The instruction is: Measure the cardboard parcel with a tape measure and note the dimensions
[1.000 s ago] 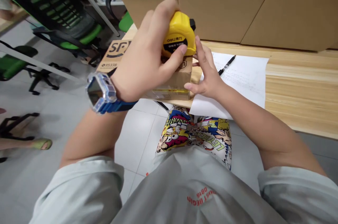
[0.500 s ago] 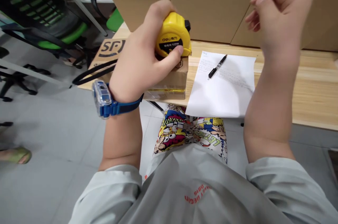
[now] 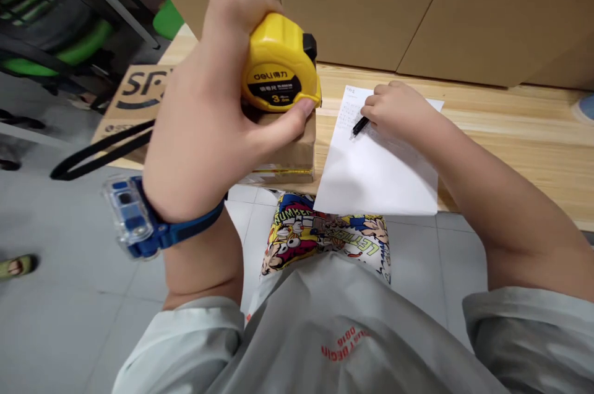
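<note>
My left hand (image 3: pixel 208 91) is wrapped round a yellow tape measure (image 3: pixel 281 63) with a black label, its thumb on the lower right edge. A black strap hangs beside the wrist. Below and behind that hand lies a small cardboard box (image 3: pixel 134 88) with SF lettering. My right hand (image 3: pixel 396 111) is down on a white sheet of paper (image 3: pixel 371 180) with writing, its fingers closed on a black pen (image 3: pixel 359 127). The pen's lower end shows; the rest is hidden under the fingers.
Large cardboard boxes (image 3: pixel 352 10) stand along the back of the wooden table (image 3: pixel 533 140). A blue and white round object (image 3: pixel 585 108) is at the right edge. Chairs with green seats are at the left. A person's foot in a green sandal (image 3: pixel 18 266) shows on the floor.
My right hand has come down from the air to the paper and taken hold of the pen. My left hand, with the tape measure, appears nearer and further left.
</note>
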`<act>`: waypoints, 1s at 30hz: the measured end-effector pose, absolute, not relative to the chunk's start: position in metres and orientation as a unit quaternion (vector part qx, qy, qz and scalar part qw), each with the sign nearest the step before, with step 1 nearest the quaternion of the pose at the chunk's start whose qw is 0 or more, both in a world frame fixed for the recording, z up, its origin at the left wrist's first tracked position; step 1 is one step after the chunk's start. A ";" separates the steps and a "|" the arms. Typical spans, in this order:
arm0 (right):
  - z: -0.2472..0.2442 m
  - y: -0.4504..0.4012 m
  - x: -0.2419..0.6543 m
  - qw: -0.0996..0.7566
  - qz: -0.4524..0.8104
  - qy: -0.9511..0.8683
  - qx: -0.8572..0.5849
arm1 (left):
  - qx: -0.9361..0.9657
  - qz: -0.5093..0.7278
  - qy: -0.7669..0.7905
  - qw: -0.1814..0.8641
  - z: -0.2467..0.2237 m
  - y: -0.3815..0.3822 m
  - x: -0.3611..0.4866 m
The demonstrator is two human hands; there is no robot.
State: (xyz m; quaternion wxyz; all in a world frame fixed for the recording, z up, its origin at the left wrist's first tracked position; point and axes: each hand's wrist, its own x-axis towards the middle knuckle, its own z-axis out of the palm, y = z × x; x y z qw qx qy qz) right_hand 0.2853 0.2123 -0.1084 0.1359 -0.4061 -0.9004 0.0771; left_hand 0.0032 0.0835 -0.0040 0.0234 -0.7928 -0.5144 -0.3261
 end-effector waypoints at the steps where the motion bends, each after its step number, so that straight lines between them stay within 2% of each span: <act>1: -0.103 0.210 0.284 0.115 0.048 -0.905 -0.406 | -0.788 -0.322 -0.525 0.026 -0.004 0.083 0.003; 3: -0.093 0.204 0.280 0.137 0.026 -0.888 -0.438 | -0.780 -0.311 -0.542 0.027 -0.003 0.083 0.004; 6: -0.088 0.199 0.276 0.375 0.148 -0.761 -0.508 | -0.780 -0.286 -0.555 0.038 -0.001 0.082 0.004; 8: -0.091 0.199 0.276 0.471 0.300 -0.647 -0.519 | -0.785 -0.267 -0.557 0.047 0.000 0.081 0.002; 9: -0.092 0.200 0.276 0.473 0.371 -0.609 -0.517 | -0.788 -0.260 -0.556 0.050 0.000 0.081 0.001; 11: -0.096 0.201 0.279 0.419 0.483 -0.579 -0.506 | -0.793 -0.257 -0.550 0.044 0.000 0.080 -0.001; 13: -0.102 0.202 0.282 0.370 0.533 -0.588 -0.482 | -0.792 -0.268 -0.548 0.029 0.001 0.079 -0.001; 15: -0.109 0.203 0.284 0.354 0.541 -0.604 -0.467 | -0.789 -0.275 -0.549 0.015 0.001 0.079 0.000; 21: -0.125 0.209 0.282 0.377 0.517 -0.608 -0.471 | -0.771 -0.266 -0.579 -0.007 0.000 0.080 0.001; 26: -0.116 0.207 0.283 0.329 0.534 -0.633 -0.454 | -0.729 -0.228 -0.646 -0.009 0.001 0.074 0.001; 30: -0.113 0.205 0.283 0.312 0.518 -0.646 -0.467 | -0.743 -0.257 -0.618 -0.006 -0.003 0.075 -0.001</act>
